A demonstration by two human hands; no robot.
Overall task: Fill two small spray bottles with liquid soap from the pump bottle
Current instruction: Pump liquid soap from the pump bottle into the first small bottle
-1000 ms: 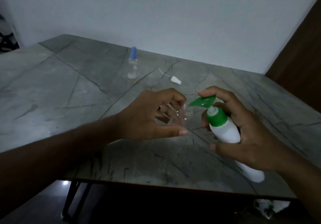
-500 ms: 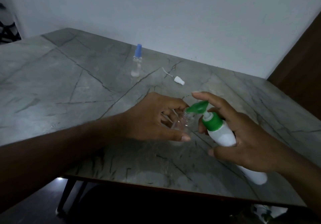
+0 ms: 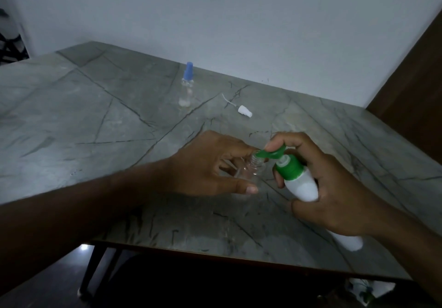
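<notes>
a grey, dark-veined stone worktop (image 3: 100, 121) is carrying the scene under dim light, against a pale wall. the pump bottle (image 3: 301, 183), white with a green collar and green pump head, is serving as the landmark: it is lying tilted in the right hand (image 3: 334, 188), whose fingers are curling round its body while the forefinger is resting on top of the pump head. just left of the pump bottle, the left hand (image 3: 210, 166) is gripping an open clear spray bottle (image 3: 251, 168), tilted, its threaded neck meeting the green spout. whether soap is flowing cannot be told. well beyond the pump bottle, toward the wall, a second spray bottle (image 3: 186, 86) with a blue cap is standing upright. nearer the pump bottle than that one, a white sprayer top (image 3: 244, 111) with its thin dip tube is lying on the stone.
</notes>
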